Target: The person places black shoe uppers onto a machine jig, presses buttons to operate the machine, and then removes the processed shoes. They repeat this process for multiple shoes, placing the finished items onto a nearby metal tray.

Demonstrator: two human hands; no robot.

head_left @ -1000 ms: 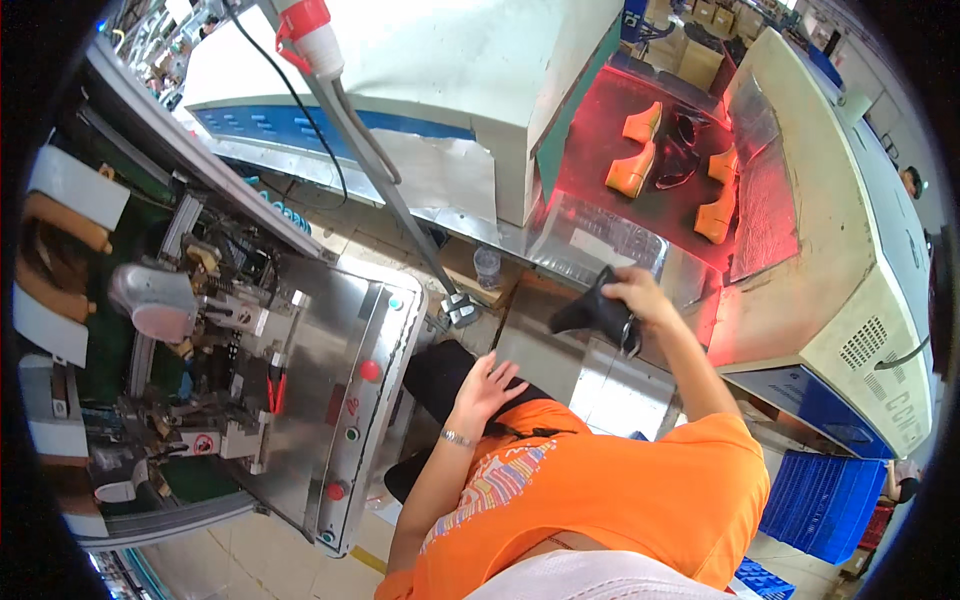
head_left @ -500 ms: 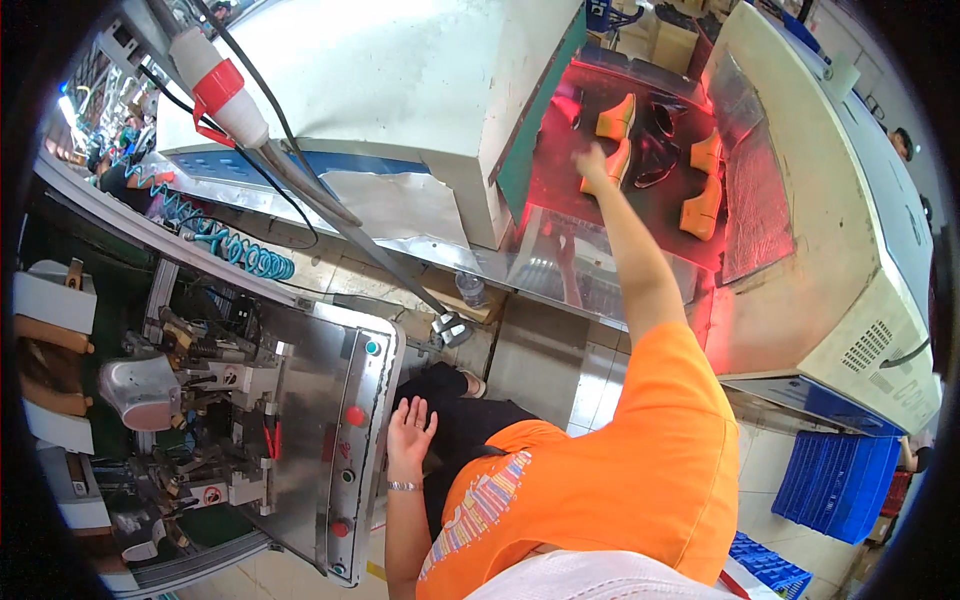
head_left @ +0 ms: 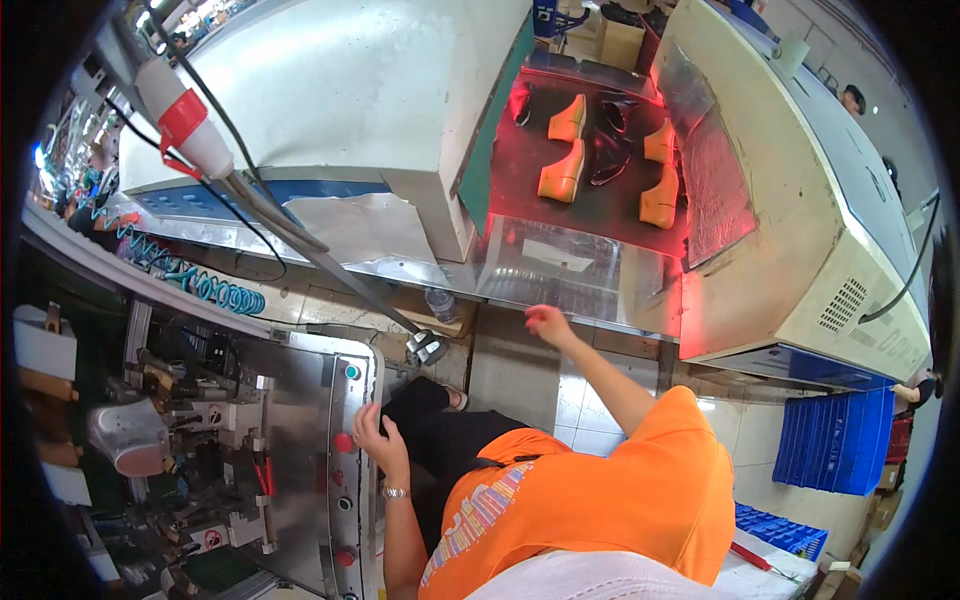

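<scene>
Left hand (head_left: 382,442): free of any object, fingers spread and slightly bent. Its fingertips are just beside a red button (head_left: 344,441); whether they make contact cannot be determined. The button is set in the metal control panel (head_left: 352,405) immediately left of this hand. A green button (head_left: 353,372) sits on the same panel, a little beyond the fingertips. A metal-banded watch (head_left: 396,492) is worn on the wrist below the hand. Further left of the hand, beyond the panel, is machinery with a rounded metal form (head_left: 130,438) and red-handled pliers (head_left: 264,476).

Right hand (head_left: 548,323): loosely curled, nothing seen in its grasp. It is near the front edge of a reflective metal ledge (head_left: 640,285), which extends beyond it and to its right; contact cannot be confirmed.

Past the ledge from the right hand, a dark surface (head_left: 612,218) under red light carries yellow-orange shoe forms: a nearer left one (head_left: 561,173) and a farther left one (head_left: 567,118), plus two more (head_left: 658,197) on the right side. Black glossy shoe pieces (head_left: 609,158) lie between these rows.

To the right hand's left is a clear cup (head_left: 440,302). Well to its right are blue crates (head_left: 833,443).
</scene>
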